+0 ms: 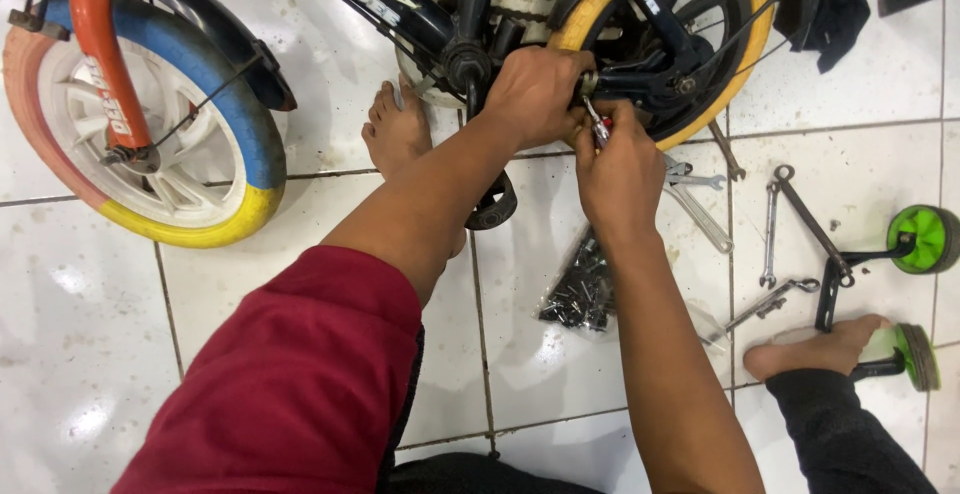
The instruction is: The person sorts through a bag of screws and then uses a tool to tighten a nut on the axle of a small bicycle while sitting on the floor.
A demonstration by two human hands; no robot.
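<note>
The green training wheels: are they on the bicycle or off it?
Off. Both green training wheels lie on the tiled floor with their black brackets, apart from the bicycle.

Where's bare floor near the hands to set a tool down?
Free tile: lower left, below the front wheel beside the red sleeve, and bottom centre below the bag of screws. Crowded: right of the right hand, with wrenches and training wheels.

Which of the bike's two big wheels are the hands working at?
The rear wheel, black rim with a yellow tyre. Both the left hand and the right hand are against it. The white-rimmed multicoloured front wheel stands apart, untouched.
</note>
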